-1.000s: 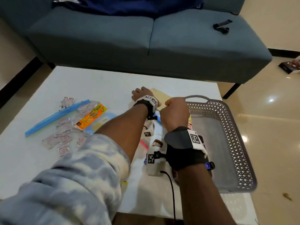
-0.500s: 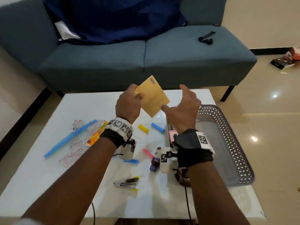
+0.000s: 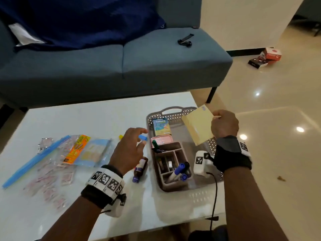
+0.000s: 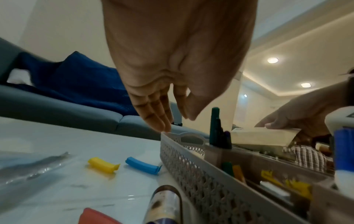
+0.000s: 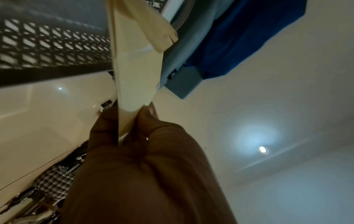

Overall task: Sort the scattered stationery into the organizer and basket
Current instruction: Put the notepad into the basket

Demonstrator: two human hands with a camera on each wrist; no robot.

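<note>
My right hand (image 3: 224, 125) pinches a yellow envelope (image 3: 198, 126) by its edge and holds it tilted above the right side of the grey lattice basket (image 3: 175, 110). In the right wrist view the envelope (image 5: 134, 72) stands edge-on between thumb and fingers. A brown organizer (image 3: 171, 164) with several markers sits inside the basket. My left hand (image 3: 132, 146) hovers with straight fingers, holding nothing, over the table left of the basket, above a blue clip (image 4: 142, 166) and a yellow clip (image 4: 103, 165).
A green-yellow box (image 3: 160, 126) and a pink box (image 3: 161, 140) lie in the basket behind the organizer. A small purple-capped bottle (image 3: 140, 169) lies left of the basket. Plastic zip bags and packets (image 3: 76, 152) are spread at table left. A blue sofa (image 3: 104, 63) stands behind the table.
My left hand has let go of the envelope and dropped toward the table. My right hand now holds it alone and has carried it right, over the basket.
</note>
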